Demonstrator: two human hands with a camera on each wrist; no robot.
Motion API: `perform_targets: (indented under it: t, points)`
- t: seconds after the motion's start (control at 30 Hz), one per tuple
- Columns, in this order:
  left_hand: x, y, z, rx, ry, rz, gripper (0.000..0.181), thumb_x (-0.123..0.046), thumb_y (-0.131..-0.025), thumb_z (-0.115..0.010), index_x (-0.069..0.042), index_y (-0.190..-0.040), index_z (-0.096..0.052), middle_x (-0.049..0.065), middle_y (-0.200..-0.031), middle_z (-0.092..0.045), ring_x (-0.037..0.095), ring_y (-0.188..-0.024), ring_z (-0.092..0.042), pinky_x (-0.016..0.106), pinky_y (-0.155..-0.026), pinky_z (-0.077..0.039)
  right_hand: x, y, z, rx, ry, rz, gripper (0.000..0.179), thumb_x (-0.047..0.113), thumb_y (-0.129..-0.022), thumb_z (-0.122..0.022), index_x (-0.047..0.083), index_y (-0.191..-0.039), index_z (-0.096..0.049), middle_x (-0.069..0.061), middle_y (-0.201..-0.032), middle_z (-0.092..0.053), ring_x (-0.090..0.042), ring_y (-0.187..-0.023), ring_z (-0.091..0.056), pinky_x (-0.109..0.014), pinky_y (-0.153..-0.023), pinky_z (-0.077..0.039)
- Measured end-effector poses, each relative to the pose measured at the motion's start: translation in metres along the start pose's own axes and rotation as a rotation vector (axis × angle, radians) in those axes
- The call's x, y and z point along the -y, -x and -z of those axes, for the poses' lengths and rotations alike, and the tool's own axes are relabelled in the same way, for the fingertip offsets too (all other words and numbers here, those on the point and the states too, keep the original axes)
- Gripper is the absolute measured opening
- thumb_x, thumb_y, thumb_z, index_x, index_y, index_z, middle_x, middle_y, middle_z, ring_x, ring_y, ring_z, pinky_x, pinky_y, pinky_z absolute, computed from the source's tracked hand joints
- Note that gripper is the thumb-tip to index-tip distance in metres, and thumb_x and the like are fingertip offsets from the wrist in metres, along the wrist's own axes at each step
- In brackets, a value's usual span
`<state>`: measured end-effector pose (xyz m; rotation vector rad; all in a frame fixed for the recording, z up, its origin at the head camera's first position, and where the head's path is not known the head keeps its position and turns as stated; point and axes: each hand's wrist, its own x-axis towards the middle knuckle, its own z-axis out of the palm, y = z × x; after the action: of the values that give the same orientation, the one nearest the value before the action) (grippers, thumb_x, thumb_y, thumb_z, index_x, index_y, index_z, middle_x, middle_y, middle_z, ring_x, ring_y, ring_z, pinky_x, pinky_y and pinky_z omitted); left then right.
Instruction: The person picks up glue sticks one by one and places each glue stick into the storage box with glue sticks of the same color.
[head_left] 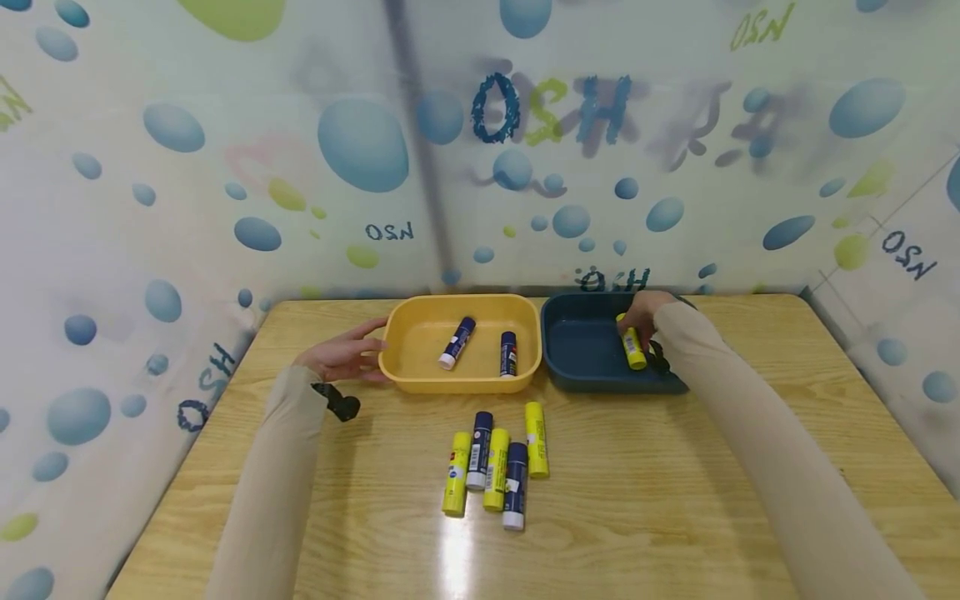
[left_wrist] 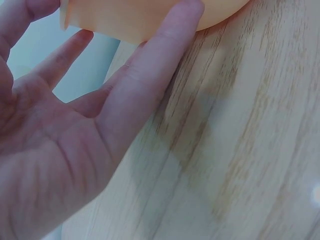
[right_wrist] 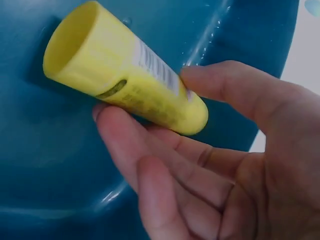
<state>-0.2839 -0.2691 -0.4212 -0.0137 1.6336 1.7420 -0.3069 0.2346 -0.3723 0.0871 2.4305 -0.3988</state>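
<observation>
Over the dark blue tray (head_left: 585, 337), my right hand (head_left: 647, 313) holds a yellow glue stick (head_left: 634, 350). In the right wrist view the thumb and fingers pinch this glue stick (right_wrist: 135, 75) near its rounded end, its wide open end pointing away from the palm. My left hand (head_left: 347, 355) is at the left end of the yellow-orange tray (head_left: 459, 386), fingers spread and fairly straight. The left wrist view shows those fingers (left_wrist: 150, 75) against the tray's outer wall (left_wrist: 115, 20). Two navy glue sticks with white ends, one left (head_left: 457, 342) and one right (head_left: 508, 354), lie inside the yellow-orange tray.
In front of the trays, several glue sticks lie on the wooden table (head_left: 637, 500): yellow ones (head_left: 457, 473) and navy ones (head_left: 515, 486), mostly side by side. The trays stand next to each other near the back edge, before a patterned cloth wall (head_left: 450, 208).
</observation>
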Motion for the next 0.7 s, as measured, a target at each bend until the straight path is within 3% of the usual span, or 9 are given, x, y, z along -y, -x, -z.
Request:
perform_targets:
  t: [0.17,0.43,0.57,0.7]
  points:
    - [0.0,0.0,0.0,0.0,0.007,0.004,0.069,-0.001,-0.101,-0.04,-0.024,-0.157,-0.005,0.02,-0.154,-0.012,0.037,-0.117,-0.049,0.054,-0.095,-0.046,-0.003,0.007,0.003,-0.037,-0.042,0.026,0.045,0.026,-0.093,-0.057,-0.015,-0.113,-0.059,-0.012,-0.075,-0.07,-0.014,-0.057,-0.065,-0.028,-0.065,-0.055]
    - [0.0,-0.001,0.001,0.0,0.007,0.002,0.067,-0.001,-0.102,-0.039,-0.024,-0.156,-0.007,0.021,-0.153,-0.014,0.035,-0.114,-0.052,0.054,-0.095,-0.046,0.005,0.025,0.007,-0.054,0.003,0.057,0.055,0.032,-0.094,-0.056,-0.015,-0.122,-0.053,-0.008,-0.069,-0.067,-0.013,-0.054,-0.063,-0.024,-0.053,-0.052]
    - [0.0,-0.001,0.001,0.0,-0.003,-0.003,0.067,-0.002,-0.102,-0.039,-0.024,-0.156,-0.007,0.021,-0.153,-0.014,0.035,-0.114,-0.053,0.054,-0.095,-0.046,0.012,0.036,0.007,-0.059,0.051,0.124,0.047,0.033,-0.094,-0.057,-0.011,-0.111,-0.062,-0.006,-0.064,-0.065,-0.011,-0.05,-0.059,-0.024,-0.051,-0.049]
    - [0.001,-0.001,0.001,0.0,-0.008,-0.003,0.067,-0.002,-0.102,-0.039,-0.025,-0.156,-0.006,0.02,-0.153,-0.015,0.034,-0.114,-0.053,0.054,-0.095,-0.046,0.022,0.052,0.003,-0.084,0.083,0.189,0.036,0.033,-0.094,-0.058,-0.001,-0.085,-0.066,-0.007,-0.063,-0.064,-0.012,-0.051,-0.057,-0.027,-0.054,-0.049]
